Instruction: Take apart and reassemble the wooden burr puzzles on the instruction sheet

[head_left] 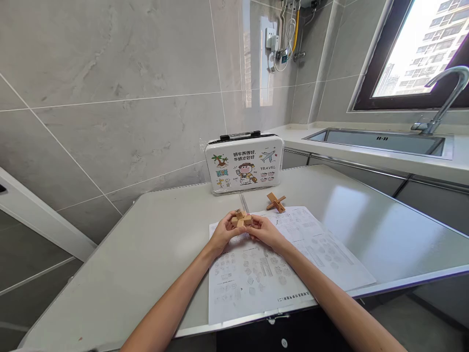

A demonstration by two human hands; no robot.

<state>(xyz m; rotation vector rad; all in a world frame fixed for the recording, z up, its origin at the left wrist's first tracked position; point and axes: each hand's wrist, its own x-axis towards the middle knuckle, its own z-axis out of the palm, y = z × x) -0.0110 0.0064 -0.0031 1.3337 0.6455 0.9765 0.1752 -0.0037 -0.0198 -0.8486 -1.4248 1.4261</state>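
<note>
Between my two hands is a wooden burr puzzle (pixel 241 219), made of several light wooden bars crossing one another. My left hand (pixel 222 234) grips it from the left, thumb in front. From the right, my right hand (pixel 266 231) has its thumb and fingers closed on the same puzzle. Beneath both hands lies a printed instruction sheet (pixel 252 298) with small line drawings. Just beyond the right hand, a second set of crossed wooden pieces (pixel 276 202) rests at the sheet's far edge. The puzzle's underside is hidden by my fingers.
A white cartoon-printed case (pixel 245 166) with a black handle stands upright at the back of the light folding table (pixel 176 215), near the tiled wall. To the right are a counter with a sink (pixel 381 139), a curved faucet (pixel 450 93) and a window.
</note>
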